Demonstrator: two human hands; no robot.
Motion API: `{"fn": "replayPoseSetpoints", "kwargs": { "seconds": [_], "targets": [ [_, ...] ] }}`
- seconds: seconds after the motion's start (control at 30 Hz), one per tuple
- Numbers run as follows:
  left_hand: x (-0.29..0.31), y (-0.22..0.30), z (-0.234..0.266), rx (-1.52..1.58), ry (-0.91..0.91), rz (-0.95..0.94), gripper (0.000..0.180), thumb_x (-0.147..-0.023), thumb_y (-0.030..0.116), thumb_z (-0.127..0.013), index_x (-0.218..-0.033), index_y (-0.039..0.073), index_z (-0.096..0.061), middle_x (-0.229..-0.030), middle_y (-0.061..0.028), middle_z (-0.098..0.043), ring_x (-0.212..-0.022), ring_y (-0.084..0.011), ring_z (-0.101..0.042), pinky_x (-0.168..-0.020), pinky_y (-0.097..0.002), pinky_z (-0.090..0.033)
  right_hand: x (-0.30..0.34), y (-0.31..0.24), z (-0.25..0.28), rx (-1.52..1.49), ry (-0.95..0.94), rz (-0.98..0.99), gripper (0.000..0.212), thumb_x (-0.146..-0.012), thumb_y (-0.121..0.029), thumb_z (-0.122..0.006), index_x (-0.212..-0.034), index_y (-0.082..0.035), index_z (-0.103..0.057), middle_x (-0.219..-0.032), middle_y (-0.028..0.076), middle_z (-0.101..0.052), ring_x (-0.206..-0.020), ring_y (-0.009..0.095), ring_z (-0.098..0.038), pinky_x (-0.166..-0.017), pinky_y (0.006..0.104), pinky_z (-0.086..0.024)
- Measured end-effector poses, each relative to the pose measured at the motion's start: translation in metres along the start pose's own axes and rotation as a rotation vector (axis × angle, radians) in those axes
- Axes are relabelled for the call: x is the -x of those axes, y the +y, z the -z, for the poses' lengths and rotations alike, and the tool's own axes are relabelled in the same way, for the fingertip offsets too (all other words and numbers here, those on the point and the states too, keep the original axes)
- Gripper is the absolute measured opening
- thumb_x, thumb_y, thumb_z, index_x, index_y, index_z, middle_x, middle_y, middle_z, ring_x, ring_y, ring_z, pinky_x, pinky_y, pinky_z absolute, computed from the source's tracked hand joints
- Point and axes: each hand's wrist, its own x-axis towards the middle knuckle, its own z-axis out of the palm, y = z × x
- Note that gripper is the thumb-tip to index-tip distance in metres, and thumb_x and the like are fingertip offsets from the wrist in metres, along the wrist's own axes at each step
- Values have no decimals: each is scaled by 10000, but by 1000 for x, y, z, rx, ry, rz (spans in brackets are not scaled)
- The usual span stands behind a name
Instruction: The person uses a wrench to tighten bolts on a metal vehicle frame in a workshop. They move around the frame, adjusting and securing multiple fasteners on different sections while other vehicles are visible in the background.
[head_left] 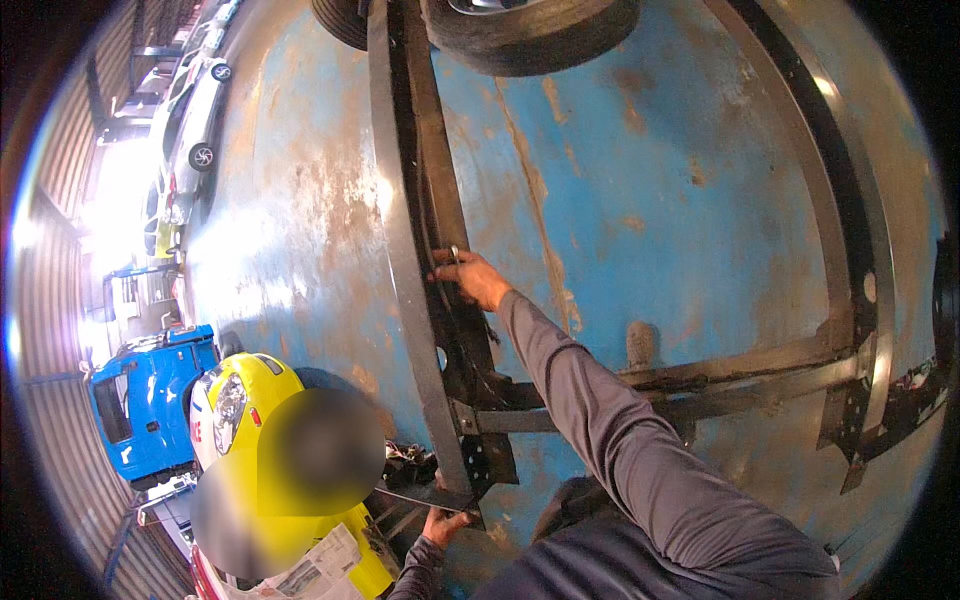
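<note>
A dark metal vehicle frame lies over a worn blue floor, its long left channel rail [402, 230] running away from me. My right hand [470, 275], with a ring on one finger, reaches across into this rail. Its fingers are bent around a dark cable [432, 215] that runs along the channel; the fingertips are partly hidden. Low at the rail's near end, my left hand [445, 522] is closed on the metal edge, fingers partly out of sight. A crossmember [640, 400] joins the left rail to the curved right rail [855, 180], passing under my right forearm.
Beyond the frame's far part stands a wheel with a black tyre [540, 40]. At left are a yellow vehicle front [268, 375], partly blurred, and a blue vehicle cab [155, 400]. Parked cars [205, 120] line the far left. Wiring [410, 458] sticks out beside the rail's near end.
</note>
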Motion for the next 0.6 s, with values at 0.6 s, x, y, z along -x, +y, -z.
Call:
{"fn": "replayPoseSetpoints", "kwargs": {
  "seconds": [0.6],
  "targets": [
    [4, 13, 3, -11, -142, -111, 819, -780, 239, -771, -1430, 26, -321, -1271, -156, -541, -1140, -246, -534, -954, -400, -456, 18, -70, 30, 452, 504, 378, 257, -814, -151, -643, -1028, -12, -612, -828, 80, -617, -744, 199, -578, -706, 347, -491]
  ]
}}
